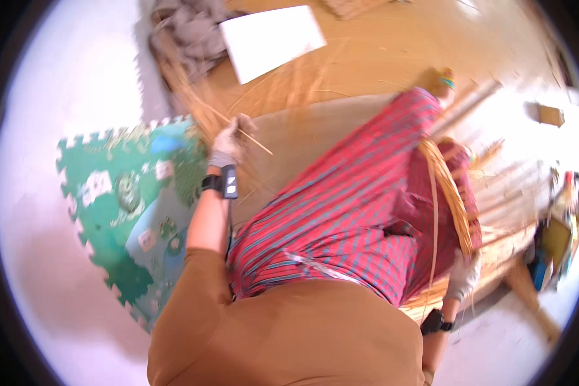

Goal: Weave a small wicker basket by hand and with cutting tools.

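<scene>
My left hand (pixel 228 143), in a light glove with a black wrist device below it, is closed on a thin straw-coloured reed (pixel 254 139) picked from a loose bundle of reeds (pixel 199 106) lying on the floor. My right hand (pixel 463 275), also gloved, grips the rim of a half-woven cane basket (pixel 449 193) that rests against my lap. My legs, in red striped cloth (pixel 347 206), stretch out between the two hands.
A green foam puzzle mat (pixel 132 206) lies at my left. A white sheet (pixel 271 38) and a grey cloth heap (pixel 190 29) sit on the wooden floor ahead. Wooden sticks and slats (pixel 502 251) and small coloured items (pixel 556 241) crowd the right side.
</scene>
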A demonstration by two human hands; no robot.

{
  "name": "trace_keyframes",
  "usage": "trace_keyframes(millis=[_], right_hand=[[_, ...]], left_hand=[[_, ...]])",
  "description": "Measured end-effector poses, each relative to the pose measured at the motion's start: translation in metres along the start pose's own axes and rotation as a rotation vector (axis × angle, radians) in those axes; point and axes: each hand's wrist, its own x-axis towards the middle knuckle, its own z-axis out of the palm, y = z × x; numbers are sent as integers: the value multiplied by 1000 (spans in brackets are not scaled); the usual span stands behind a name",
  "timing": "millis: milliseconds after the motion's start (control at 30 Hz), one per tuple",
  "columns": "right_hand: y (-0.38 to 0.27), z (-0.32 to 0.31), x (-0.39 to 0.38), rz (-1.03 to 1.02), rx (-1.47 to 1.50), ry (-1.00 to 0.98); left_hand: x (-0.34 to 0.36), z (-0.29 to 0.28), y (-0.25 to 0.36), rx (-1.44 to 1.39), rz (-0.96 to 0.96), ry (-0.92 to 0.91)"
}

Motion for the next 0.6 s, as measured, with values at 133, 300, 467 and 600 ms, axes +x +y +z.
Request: trace_keyframes(millis=[133,300,467,600], right_hand=[[-17,16,-2,-194,-148,113],[-26,-10,3,-224,155,61],[-15,-34,-13,-318,258,274],[-19,-42,-26,-339,230,370]], left_hand=[[-21,147,-21,-146,-133,-559],[-96,310,-125,474,-70,-1023],[-172,364,-264,1300,16,-1398],[-171,326,-361,1457,577,-1589]])
